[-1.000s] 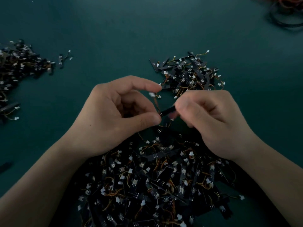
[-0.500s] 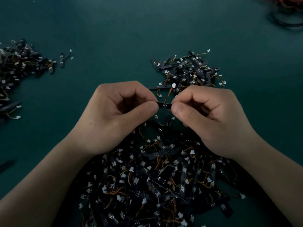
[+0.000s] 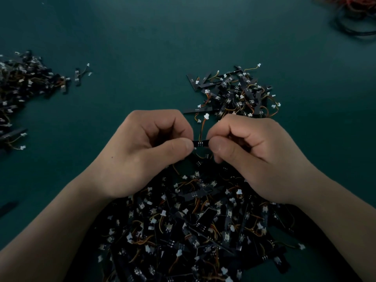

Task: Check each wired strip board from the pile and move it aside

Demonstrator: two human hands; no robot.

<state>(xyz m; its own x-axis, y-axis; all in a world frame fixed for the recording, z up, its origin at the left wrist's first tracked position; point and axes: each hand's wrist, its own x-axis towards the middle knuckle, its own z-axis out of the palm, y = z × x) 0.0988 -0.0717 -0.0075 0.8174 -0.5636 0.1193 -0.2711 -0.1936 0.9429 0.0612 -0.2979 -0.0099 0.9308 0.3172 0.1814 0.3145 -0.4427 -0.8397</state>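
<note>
Between our thumbs, the narrow black wired strip board (image 3: 200, 143) is pinched at each end by our curled left hand (image 3: 142, 153) and right hand (image 3: 256, 159); beneath the fingers lies the dark board pile (image 3: 193, 231), beyond them a smaller heap (image 3: 236, 94).

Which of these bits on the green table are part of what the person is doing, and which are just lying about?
In the job: strip board pinched between left hand and right hand; near pile of wired boards; smaller pile beyond the hands; left pile of the same boards.
Lying about: cable tangle at the top right corner; lone dark strip at the left edge.
</note>
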